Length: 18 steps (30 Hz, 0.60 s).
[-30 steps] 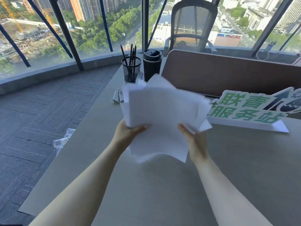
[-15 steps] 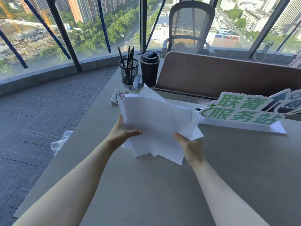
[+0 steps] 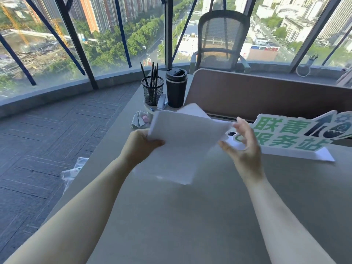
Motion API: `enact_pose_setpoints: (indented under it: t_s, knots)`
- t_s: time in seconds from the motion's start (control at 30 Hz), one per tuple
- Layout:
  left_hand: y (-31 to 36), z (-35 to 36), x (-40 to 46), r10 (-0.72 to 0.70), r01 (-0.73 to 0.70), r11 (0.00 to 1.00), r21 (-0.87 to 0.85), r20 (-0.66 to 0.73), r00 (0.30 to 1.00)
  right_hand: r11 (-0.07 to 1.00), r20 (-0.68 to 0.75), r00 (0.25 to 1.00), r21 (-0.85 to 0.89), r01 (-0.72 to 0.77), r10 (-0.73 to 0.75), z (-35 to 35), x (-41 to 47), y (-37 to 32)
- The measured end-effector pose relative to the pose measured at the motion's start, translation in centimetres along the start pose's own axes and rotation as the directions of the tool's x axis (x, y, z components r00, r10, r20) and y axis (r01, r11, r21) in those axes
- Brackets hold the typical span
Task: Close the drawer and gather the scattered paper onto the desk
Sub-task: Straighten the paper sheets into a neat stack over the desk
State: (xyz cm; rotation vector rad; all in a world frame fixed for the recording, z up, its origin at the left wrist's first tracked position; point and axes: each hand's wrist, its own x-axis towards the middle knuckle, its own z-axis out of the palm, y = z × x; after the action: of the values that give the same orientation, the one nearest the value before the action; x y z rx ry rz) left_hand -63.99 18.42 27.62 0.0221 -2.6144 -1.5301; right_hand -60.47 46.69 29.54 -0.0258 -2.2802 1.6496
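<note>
A loose stack of white paper [image 3: 182, 141] hangs tilted just above the grey desk [image 3: 190, 216], its lower edge close to the desk top. My left hand [image 3: 139, 147] grips the stack at its left edge, thumb on top. My right hand [image 3: 245, 149] is at the stack's right edge with fingers spread apart, no longer gripping the sheets. No drawer is in view.
A mesh pen cup [image 3: 152, 90], a black travel mug [image 3: 176, 88] and a stapler [image 3: 162, 101] stand at the desk's far end. Crumpled wrappers [image 3: 140, 119] lie beside them. A green-lettered sign [image 3: 297, 134] stands on the right, before a brown partition [image 3: 266, 94]. A plastic bag [image 3: 73, 170] lies on the floor.
The paper stack has dropped lower toward the desk. My right hand has let go of its edge and opened; my left hand keeps its grip.
</note>
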Motion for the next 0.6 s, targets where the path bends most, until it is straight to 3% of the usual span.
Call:
enact_pose_setpoints:
  t_s: [0.07,0.17,0.27,0.37,0.43,0.6]
  knots:
    - [1.8,-0.6,0.6,0.152,-0.165,0.963,0.214,0.078,0.985,0.952,0.097,0.986,-0.265,0.154,-0.133,-0.2,1.1,-0.8]
    - [4.6,-0.5,0.5,0.28,-0.345,0.823,0.451,0.206,0.938,0.871,0.11,0.968,-0.421,0.253,-0.228,0.6,1.9,-1.2]
    - [5.9,0.0,0.2,0.404,-0.488,0.696,0.527,0.275,0.873,0.891,0.14,0.988,-0.437,0.119,-0.063,1.1,1.6,-0.4]
    - [5.4,0.6,0.1,0.454,-0.529,0.65,0.546,0.279,0.846,0.976,0.148,0.979,-0.187,-0.109,0.138,1.5,0.2,1.2]
    - [4.3,0.8,0.0,0.452,-0.51,0.647,0.568,0.253,0.855,0.975,0.087,0.972,0.017,-0.221,0.219,1.7,-0.8,2.3]
    - [0.9,-1.8,0.3,0.383,-0.392,0.706,0.59,0.147,0.912,0.942,0.019,0.967,0.22,-0.251,0.253,1.4,-1.7,3.7]
